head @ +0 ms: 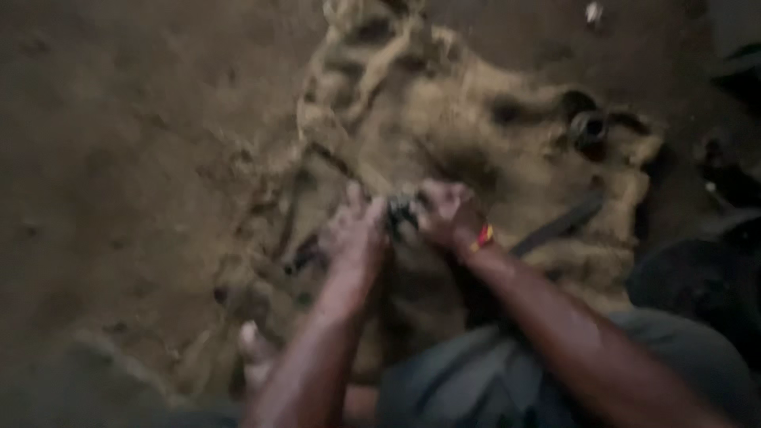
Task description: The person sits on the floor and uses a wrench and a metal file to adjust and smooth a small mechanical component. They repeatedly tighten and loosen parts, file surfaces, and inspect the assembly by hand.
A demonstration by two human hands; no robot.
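Both grips are closed on one small dark metal part (403, 212), left hand (354, 238) and right hand (448, 212) pinching it together over the burlap sack (444, 119). A dark ring-shaped piece (588, 125) sits near the sack's far-right edge, dirt floor (119, 158) all around.

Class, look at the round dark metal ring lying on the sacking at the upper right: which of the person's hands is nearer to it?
Right. The right hand lies below-left of the ring; the left hand is farther left.
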